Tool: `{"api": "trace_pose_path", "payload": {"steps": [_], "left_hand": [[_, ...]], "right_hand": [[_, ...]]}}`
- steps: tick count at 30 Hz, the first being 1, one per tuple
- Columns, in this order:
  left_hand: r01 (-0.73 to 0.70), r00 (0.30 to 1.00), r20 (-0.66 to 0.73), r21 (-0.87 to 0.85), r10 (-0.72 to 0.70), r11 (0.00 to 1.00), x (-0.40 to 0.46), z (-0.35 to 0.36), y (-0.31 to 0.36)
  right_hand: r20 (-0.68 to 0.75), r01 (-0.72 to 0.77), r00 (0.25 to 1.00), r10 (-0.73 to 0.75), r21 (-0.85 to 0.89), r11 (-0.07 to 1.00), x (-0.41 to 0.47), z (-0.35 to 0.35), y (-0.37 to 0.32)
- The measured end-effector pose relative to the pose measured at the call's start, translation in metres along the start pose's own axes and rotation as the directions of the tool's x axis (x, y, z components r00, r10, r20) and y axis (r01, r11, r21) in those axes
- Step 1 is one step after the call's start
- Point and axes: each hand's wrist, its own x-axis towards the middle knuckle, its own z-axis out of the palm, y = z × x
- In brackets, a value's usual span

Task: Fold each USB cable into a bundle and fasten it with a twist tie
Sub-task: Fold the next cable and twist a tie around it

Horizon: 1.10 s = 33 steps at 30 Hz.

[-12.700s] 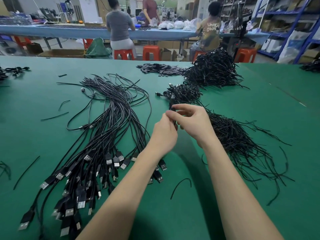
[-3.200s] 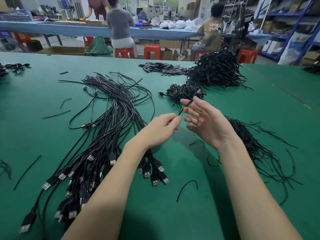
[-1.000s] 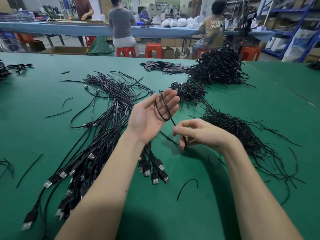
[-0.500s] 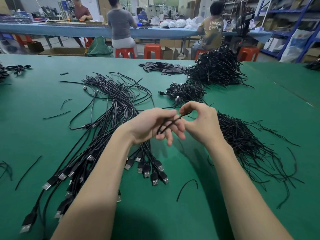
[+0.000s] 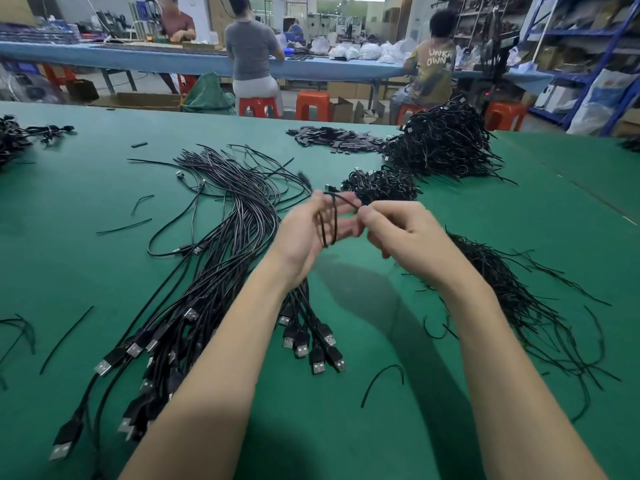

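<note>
While the green counter (image 5: 69, 258) spreads beneath both raised hands, a big spread of loose USB cables (image 5: 221, 244) lies below and left of the left fingers, and a heap of twist ties (image 5: 512, 292) lies just right of the right wrist. Beyond the fingertips sits a small pile of tied bundles (image 5: 381, 185). The left hand (image 5: 311, 237) has its fingers nearly straight with a cable (image 5: 329, 223) looped around them; the right hand (image 5: 405, 237) has its fingers curled, pinching that cable's strand beside the left fingertips.
</note>
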Motion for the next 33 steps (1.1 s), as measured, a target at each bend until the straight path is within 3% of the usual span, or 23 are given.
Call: {"api": "trace_pose_path", "payload": {"steps": [3, 6, 9, 11, 15, 18, 21, 24, 27, 30, 33], "left_hand": [[-0.006, 1.000, 0.005, -0.353, 0.008, 0.936, -0.001, -0.004, 0.007], [0.027, 0.998, 0.067, -0.430, 0.002, 0.903, -0.004, -0.006, 0.013], [0.035, 0.995, 0.095, -0.307, -0.006, 0.951, -0.007, -0.014, 0.017], [0.089, 0.979, 0.196, -0.177, -0.054, 0.980, -0.011, -0.021, 0.019], [0.207, 0.883, 0.376, 0.221, -0.279, 0.953, -0.011, -0.014, 0.010], [0.267, 0.875, 0.304, 0.348, -0.377, 0.899, -0.007, -0.001, -0.003], [0.222, 0.951, 0.124, 0.357, -0.282, 0.907, -0.002, 0.004, -0.012], [0.116, 0.993, -0.035, 0.240, -0.111, 0.964, 0.002, 0.002, -0.013], [0.054, 0.994, -0.098, 0.073, -0.046, 0.996, 0.005, 0.003, -0.010], [0.059, 0.995, -0.079, 0.024, -0.057, 0.998, 0.004, 0.008, -0.009], [0.063, 0.995, -0.086, 0.083, -0.056, 0.995, 0.002, 0.014, -0.010]], "right_hand": [[0.293, -0.126, 0.952, 0.091, 0.103, 0.987, -0.001, 0.013, 0.003], [0.326, -0.245, 0.914, 0.240, -0.026, 0.969, 0.000, 0.020, 0.015], [0.174, -0.310, 0.910, 0.376, -0.317, 0.896, -0.003, 0.011, 0.032], [0.057, -0.323, 0.927, 0.372, -0.387, 0.864, -0.006, 0.002, 0.040], [-0.126, -0.292, 0.950, 0.285, -0.042, 0.956, -0.001, -0.009, 0.037], [-0.211, -0.247, 0.947, 0.244, 0.011, 0.969, 0.005, -0.001, 0.025], [-0.237, -0.195, 0.954, 0.184, -0.025, 0.980, 0.007, 0.013, 0.015], [-0.056, -0.204, 0.974, 0.219, 0.203, 0.958, 0.006, 0.019, 0.008], [0.037, -0.215, 0.976, 0.215, 0.335, 0.917, 0.004, 0.022, 0.002], [0.152, -0.278, 0.958, 0.244, 0.275, 0.921, 0.002, 0.026, 0.002], [0.142, -0.319, 0.946, 0.290, 0.272, 0.908, 0.001, 0.028, 0.011]]}}
